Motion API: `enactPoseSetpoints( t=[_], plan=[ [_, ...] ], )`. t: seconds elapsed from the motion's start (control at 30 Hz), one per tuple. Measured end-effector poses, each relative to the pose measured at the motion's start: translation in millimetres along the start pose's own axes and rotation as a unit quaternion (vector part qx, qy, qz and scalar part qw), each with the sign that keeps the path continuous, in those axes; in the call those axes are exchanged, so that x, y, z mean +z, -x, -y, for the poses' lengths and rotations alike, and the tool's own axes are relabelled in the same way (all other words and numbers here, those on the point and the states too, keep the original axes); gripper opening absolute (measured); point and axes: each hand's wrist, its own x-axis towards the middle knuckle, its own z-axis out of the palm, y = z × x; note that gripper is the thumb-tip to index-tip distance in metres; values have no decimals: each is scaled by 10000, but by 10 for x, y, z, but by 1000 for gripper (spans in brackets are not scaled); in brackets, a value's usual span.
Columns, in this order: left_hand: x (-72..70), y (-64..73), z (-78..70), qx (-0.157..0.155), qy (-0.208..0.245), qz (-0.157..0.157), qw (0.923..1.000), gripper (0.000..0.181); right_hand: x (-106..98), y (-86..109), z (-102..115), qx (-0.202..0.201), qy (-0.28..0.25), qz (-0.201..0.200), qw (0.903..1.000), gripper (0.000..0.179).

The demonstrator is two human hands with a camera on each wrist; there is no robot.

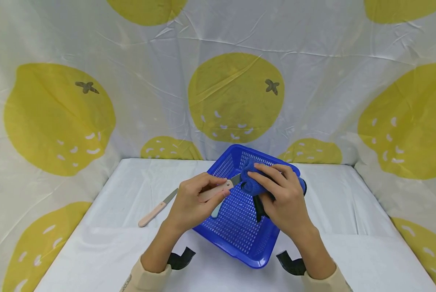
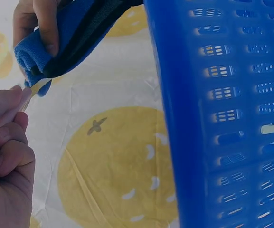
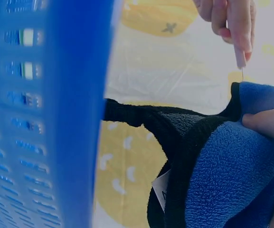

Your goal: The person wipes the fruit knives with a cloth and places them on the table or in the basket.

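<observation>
In the head view my left hand (image 1: pixel 188 202) pinches the pale pink handle of a small knife (image 1: pixel 212 192), its blade pointing right. A bunched blue towel (image 1: pixel 252 186) with black edging is gripped in my right hand (image 1: pixel 286 198). The blade's far end goes out of sight at the towel. Both hands are over a blue plastic basket (image 1: pixel 236 252). In the right wrist view, the towel (image 3: pixel 227 171) shows a dark grey underside and a white tag, and the knife handle (image 3: pixel 240 58) points down at its edge.
Left of the basket, a second pink-handled knife (image 1: pixel 153 213) lies on the white-covered table (image 1: pixel 104 247). Inside the basket is a light mint handle (image 1: pixel 217 209), partly hidden by my left hand. A lemon-print curtain (image 1: pixel 236 97) stands behind the table.
</observation>
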Motion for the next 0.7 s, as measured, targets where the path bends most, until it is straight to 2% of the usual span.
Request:
enactPoseSetpoints(
  t=[0.3,0.43,0.57,0.7],
  plan=[
    [-8,-1,1,58,5,17,10000,21,-16,18,-144,296,-31,-219,9993,47],
    [-17,14,7,-90,146,65,9998,21,-36,38,-235,498,29,-277,9984,46],
    [-31,22,5,-273,346,93,9990,20,-79,55,-290,752,107,-126,9970,44],
    [-43,15,4,-418,390,141,9983,25,-106,60,-291,832,91,-63,9965,43]
  ],
)
